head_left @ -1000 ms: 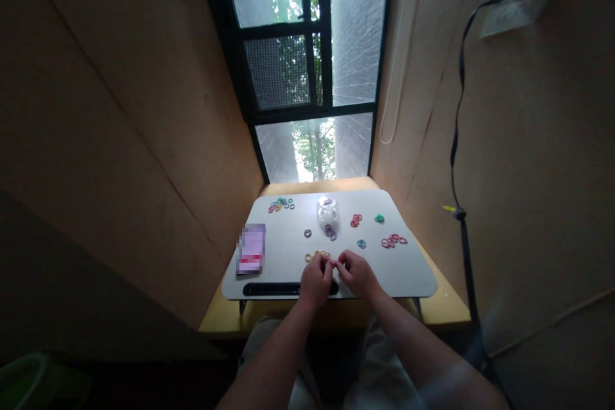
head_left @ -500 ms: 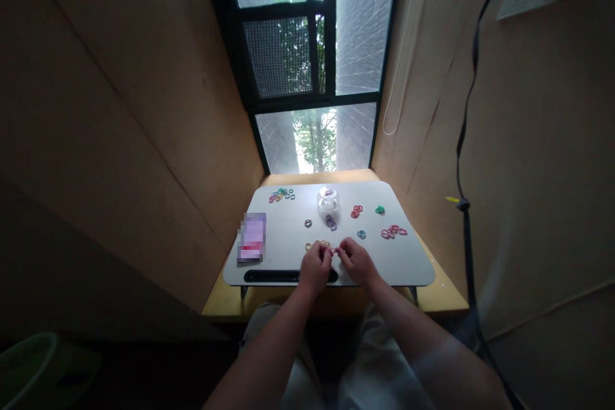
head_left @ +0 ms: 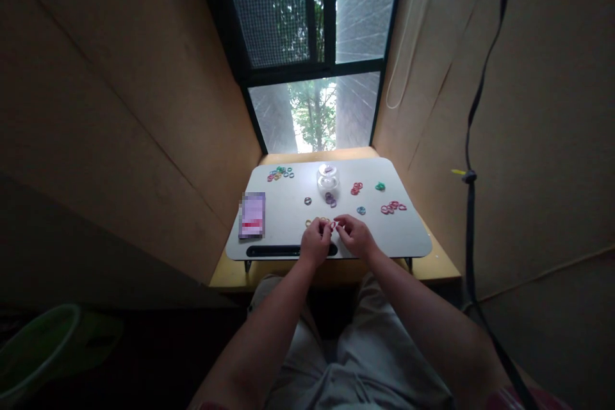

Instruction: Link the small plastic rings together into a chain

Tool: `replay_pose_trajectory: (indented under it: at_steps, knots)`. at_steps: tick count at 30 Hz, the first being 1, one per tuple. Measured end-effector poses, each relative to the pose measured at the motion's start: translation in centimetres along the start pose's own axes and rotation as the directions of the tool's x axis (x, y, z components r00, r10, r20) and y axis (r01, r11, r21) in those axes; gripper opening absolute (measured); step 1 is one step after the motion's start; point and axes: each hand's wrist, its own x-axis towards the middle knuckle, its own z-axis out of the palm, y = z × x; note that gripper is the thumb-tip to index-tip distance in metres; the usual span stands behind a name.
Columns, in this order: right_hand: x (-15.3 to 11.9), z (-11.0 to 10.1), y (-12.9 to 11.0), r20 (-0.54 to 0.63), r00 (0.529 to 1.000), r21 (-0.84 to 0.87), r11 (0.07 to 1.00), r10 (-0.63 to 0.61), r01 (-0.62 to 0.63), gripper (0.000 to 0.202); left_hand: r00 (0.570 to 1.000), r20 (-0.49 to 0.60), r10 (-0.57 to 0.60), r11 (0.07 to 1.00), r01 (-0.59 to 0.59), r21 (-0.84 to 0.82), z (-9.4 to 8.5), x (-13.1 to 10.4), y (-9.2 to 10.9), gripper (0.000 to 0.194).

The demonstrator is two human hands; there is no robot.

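Note:
Near the front edge of the white lap table, my left hand [head_left: 316,242] pinches a small red hair tie [head_left: 333,225] at its fingertips. Facing it, my right hand [head_left: 354,237] has its thumb and forefinger slightly apart, close beside the red loop; contact is too small to make out. Yellow hair ties [head_left: 308,223] lie just behind my left hand, partly hidden by it. Farther back are a dark hair tie [head_left: 308,201], purple ones [head_left: 330,199] and blue ones [head_left: 361,211]. Red hair ties [head_left: 356,188], a green cluster [head_left: 380,186] and pinkish-red ones [head_left: 393,207] lie to the right.
A clear round jar [head_left: 328,179] stands at the table's back middle. Mixed hair ties [head_left: 280,173] lie back left, above a blurred purple phone-like rectangle [head_left: 252,214]. A black slot [head_left: 273,251] runs along the front edge. A dark cord [head_left: 469,218] hangs at right.
The view has tipped downward, so the table sits higher in the picture. My right fingertips have parted slightly, and the red hair tie now shows as a loop between my hands.

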Motion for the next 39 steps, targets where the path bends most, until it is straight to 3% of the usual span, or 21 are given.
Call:
replay_pose_trajectory:
  at_steps: [5,12,23,30,39]
  knots:
    - [0.08,-0.06,0.0,-0.013,0.999,-0.028,0.999,-0.034,0.033,0.014,1.0,0.013,0.012,1.0,-0.012,0.018,0.0,-0.05,-0.13,0.018]
    - [0.13,0.01,0.2,0.037,0.999,0.011,0.999,-0.035,0.035,0.024,0.999,0.003,0.053,0.999,-0.053,-0.01,0.18,-0.17,-0.19,0.018]
    - [0.12,-0.08,0.04,0.066,0.997,-0.039,0.999,-0.03,0.033,0.014,1.0,0.008,0.021,1.0,-0.021,0.018,0.2,-0.18,-0.4,0.014]
    - [0.17,-0.36,-0.24,0.1,0.993,0.047,0.997,-0.062,0.057,0.022,1.0,0.006,0.004,1.0,-0.004,-0.016,0.29,-0.14,-0.31,0.016]
    - [0.08,-0.06,-0.05,0.073,0.997,-0.058,0.998,-0.011,0.015,0.012,1.0,-0.006,-0.011,1.0,0.012,0.025,0.2,-0.15,-0.08,0.013]
